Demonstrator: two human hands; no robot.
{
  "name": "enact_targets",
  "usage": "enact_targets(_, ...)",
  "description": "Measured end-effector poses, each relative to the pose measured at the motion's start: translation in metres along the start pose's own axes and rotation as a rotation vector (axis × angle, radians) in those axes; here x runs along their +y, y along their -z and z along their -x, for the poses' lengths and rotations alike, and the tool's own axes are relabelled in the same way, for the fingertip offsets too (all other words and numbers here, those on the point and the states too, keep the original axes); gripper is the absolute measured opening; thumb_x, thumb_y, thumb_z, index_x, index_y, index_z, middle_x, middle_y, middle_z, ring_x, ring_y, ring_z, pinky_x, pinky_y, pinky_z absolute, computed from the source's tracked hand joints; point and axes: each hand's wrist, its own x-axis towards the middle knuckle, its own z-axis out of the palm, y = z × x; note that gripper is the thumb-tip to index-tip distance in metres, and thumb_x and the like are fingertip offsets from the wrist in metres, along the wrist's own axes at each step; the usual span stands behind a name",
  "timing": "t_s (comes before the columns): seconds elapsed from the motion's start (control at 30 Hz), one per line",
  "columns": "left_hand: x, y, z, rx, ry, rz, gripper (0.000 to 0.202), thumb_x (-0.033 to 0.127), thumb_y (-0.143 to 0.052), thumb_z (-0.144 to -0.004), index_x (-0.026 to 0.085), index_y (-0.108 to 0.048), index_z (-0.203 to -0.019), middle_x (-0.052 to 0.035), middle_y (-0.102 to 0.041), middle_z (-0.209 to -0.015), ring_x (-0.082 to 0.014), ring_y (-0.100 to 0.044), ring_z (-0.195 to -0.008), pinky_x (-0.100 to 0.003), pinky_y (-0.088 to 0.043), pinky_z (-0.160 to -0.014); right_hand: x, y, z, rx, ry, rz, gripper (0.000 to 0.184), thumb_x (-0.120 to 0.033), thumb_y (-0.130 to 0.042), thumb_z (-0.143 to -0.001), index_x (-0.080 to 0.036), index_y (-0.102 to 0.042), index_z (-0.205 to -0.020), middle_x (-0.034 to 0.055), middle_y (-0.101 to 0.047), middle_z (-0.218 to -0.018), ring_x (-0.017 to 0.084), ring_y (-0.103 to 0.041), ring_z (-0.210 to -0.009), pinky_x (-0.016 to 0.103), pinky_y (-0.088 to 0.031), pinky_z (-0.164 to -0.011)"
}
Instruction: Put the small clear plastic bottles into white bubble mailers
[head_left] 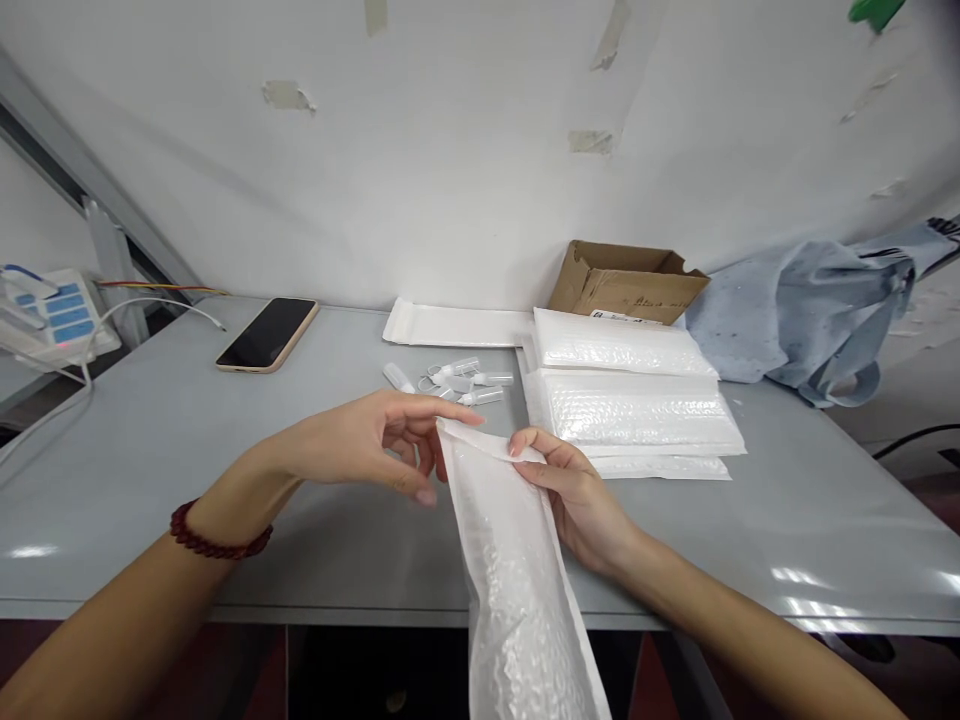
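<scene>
I hold a white bubble mailer (pixel 517 570) upright over the near edge of the grey table (pixel 150 440); its lower end hangs below the table edge. My right hand (pixel 577 495) grips the mailer's top right edge with thumb and fingers. My left hand (pixel 375 440), with a dark red bead bracelet on the wrist, pinches the top left corner at the mailer's mouth. Several small clear plastic bottles (pixel 461 382) lie on the table just beyond my hands.
A stack of white bubble mailers (pixel 630 400) lies to the right, one more mailer (pixel 457 325) by the wall. A phone (pixel 268 334) lies at the left, an open cardboard box (pixel 626 285) and blue cloth (pixel 817 310) at the back right, a device with cables (pixel 56 320) far left.
</scene>
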Motion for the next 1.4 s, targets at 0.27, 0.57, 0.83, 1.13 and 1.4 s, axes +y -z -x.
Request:
enact_targets(0.27, -0.009, -0.025, -0.015, 0.202, -0.252, -0.143, 0.018, 0.031, -0.070, -0.078, 0.024, -0.075, -0.093, -0.0021, -0.059, -0.086, -0.0128, -0.054, -0.077, -0.023, -0.047, -0.069, 0.003, 0.003, -0.002, -0.058, -0.075, -0.035, 0.015, -0.023, -0.066, -0.071, -0.018, -0.056, -0.081, -0.0035, -0.058, -0.064, 0.008, -0.051, -0.052, 0.018, -0.037, -0.049)
enact_targets(0.57, -0.011, -0.033, -0.022, 0.380, -0.134, 0.121, 0.029, 0.041, -0.062, -0.083, 0.013, -0.064, -0.077, 0.0014, -0.051, -0.061, -0.0090, -0.048, -0.054, -0.019, -0.040, -0.046, 0.018, 0.008, -0.006, -0.384, -0.106, -0.005, 0.063, -0.060, -0.032, -0.088, -0.010, -0.069, -0.090, 0.0121, -0.070, -0.085, 0.016, -0.068, -0.066, 0.024, -0.048, -0.058)
enact_targets(0.83, -0.003, -0.025, -0.038, 0.307, -0.144, 0.197, 0.029, 0.039, -0.063, -0.083, 0.012, -0.062, -0.073, 0.0027, -0.051, -0.058, -0.0060, -0.045, -0.050, -0.017, -0.036, -0.045, 0.020, 0.002, 0.000, -0.312, 0.091, 0.099, 0.029, -0.032, -0.053, -0.080, -0.011, -0.072, -0.080, 0.0071, -0.069, -0.071, 0.015, -0.068, -0.068, 0.024, -0.050, -0.063)
enact_targets(1.13, 0.021, -0.038, -0.096, 0.215, 0.007, 0.337, 0.033, 0.032, -0.056, -0.089, 0.014, -0.055, -0.062, 0.0052, -0.043, -0.041, -0.0043, -0.039, -0.037, -0.018, -0.029, -0.040, 0.018, -0.004, 0.007, -0.040, 0.291, -0.017, 0.026, -0.037, -0.052, -0.085, -0.012, -0.061, -0.083, 0.0070, -0.067, -0.073, 0.019, -0.068, -0.062, 0.027, -0.049, -0.054)
enact_targets(1.4, 0.012, -0.046, -0.121, 0.286, 0.098, 0.352, 0.032, 0.032, -0.058, -0.089, 0.013, -0.057, -0.063, 0.0007, -0.054, -0.044, -0.0068, -0.049, -0.038, -0.018, -0.037, -0.039, 0.010, -0.003, 0.005, 0.079, 0.112, -0.152, 0.029, -0.043, -0.052, -0.083, -0.017, -0.047, -0.095, 0.0013, -0.063, -0.070, 0.015, -0.062, -0.048, 0.025, -0.046, -0.046)
